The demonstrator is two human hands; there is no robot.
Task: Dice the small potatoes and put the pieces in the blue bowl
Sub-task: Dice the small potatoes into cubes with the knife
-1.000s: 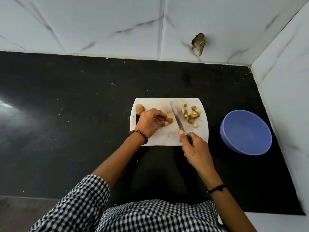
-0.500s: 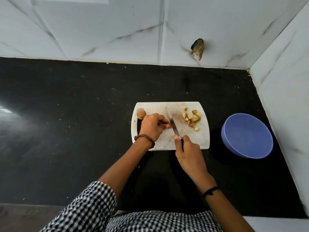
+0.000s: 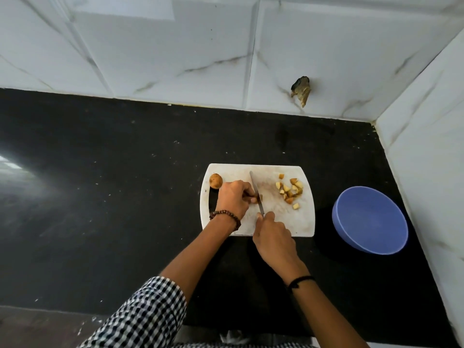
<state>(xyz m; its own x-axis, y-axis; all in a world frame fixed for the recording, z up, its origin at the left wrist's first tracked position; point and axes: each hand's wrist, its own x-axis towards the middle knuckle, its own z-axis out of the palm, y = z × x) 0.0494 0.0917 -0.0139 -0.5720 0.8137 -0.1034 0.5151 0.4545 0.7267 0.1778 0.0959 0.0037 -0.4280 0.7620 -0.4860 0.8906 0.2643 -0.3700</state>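
Found nothing legible: no text, label, brand, number or sign on the cutting board (image 3: 278, 222), on the blue bowl (image 3: 371, 220) just right of the board, or on the wall tiles (image 3: 175, 59) behind the board.

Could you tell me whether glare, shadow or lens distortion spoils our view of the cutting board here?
Head view: glare streaks only the black counter at far left, away from the cutting board; the wide-angle lens splays the wall tile seams; knife and diced pieces look sharp and evenly lit.
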